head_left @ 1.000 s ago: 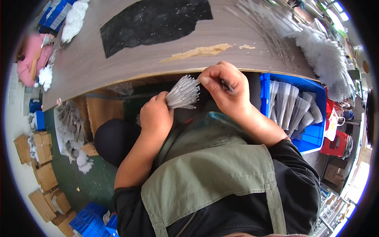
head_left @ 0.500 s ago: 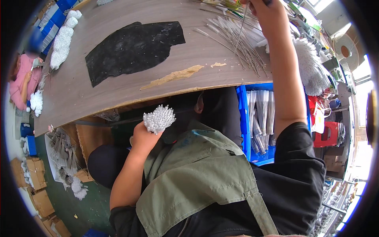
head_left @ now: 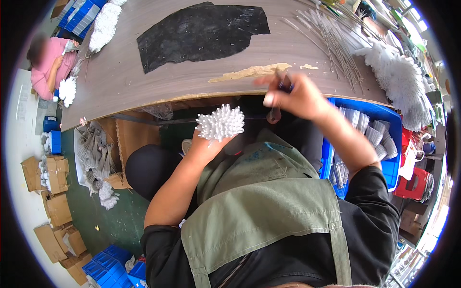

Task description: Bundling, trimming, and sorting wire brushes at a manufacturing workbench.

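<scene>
While my left hand [head_left: 209,145] is closed around one bundle [head_left: 221,123] of thin rods with white tips, too many to count, my right hand [head_left: 305,98] has one dark tool [head_left: 285,86] gripped in curled fingers; blur hides its kind. On the counter [head_left: 182,86] I count one black sheet [head_left: 206,36] and two tan patches [head_left: 252,72], and at its right lie loose rods [head_left: 331,41], overlapping past counting. One blue bin [head_left: 393,173] stands at my right, under the counter's edge, holding several grey bundles [head_left: 384,139], partly behind my forearm. One co-worker [head_left: 50,60] in pink is beyond the counter's left end. My left forearm rises from the lower left, elbow bent, so the bundle sits above my apron [head_left: 264,211], just short of the counter's edge, its tips turned up toward me. My right forearm slants up and inward from the lower right, across the bin; that hand is raised by the counter's edge, apart from the bundle.
</scene>
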Action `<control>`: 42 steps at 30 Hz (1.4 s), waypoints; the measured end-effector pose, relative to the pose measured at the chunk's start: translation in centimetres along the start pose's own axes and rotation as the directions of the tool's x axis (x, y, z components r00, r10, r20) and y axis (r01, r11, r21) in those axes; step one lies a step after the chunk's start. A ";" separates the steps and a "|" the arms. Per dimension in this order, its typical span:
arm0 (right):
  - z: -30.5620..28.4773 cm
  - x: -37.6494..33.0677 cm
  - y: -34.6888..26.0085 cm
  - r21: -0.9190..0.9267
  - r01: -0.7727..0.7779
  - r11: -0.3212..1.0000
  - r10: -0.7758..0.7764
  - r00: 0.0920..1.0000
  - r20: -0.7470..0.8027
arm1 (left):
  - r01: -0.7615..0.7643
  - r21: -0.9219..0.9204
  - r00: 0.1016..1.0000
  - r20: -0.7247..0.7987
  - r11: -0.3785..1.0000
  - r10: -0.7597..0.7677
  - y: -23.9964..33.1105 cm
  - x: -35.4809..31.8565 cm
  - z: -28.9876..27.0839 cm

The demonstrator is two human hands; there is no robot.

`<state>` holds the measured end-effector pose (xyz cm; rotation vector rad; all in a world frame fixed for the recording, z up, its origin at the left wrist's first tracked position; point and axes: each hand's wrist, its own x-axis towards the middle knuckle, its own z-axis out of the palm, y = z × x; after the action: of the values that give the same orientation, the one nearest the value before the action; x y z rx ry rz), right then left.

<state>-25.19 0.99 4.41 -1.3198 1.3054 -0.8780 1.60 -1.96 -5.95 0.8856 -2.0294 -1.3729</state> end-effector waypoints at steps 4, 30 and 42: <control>5.9 -1.2 2.7 0.300 0.146 0.943 -0.195 0.971 0.140 | 0.152 -0.023 0.986 0.068 0.988 -0.151 1.8 0.2 -0.2; 9.0 -1.8 4.7 0.400 0.158 0.903 -0.180 0.984 0.017 | 0.119 -0.015 0.990 0.074 0.993 -0.117 1.7 -0.2 0.1; 8.8 -1.7 6.2 0.480 0.132 0.867 -0.139 0.990 -0.022 | 0.220 0.203 0.975 -0.055 0.954 -0.213 4.3 -0.3 -0.2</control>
<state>-18.27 4.92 -3.09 -1.0221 0.9053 -1.2008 0.95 -0.70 -1.92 1.2469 -2.1296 -1.2616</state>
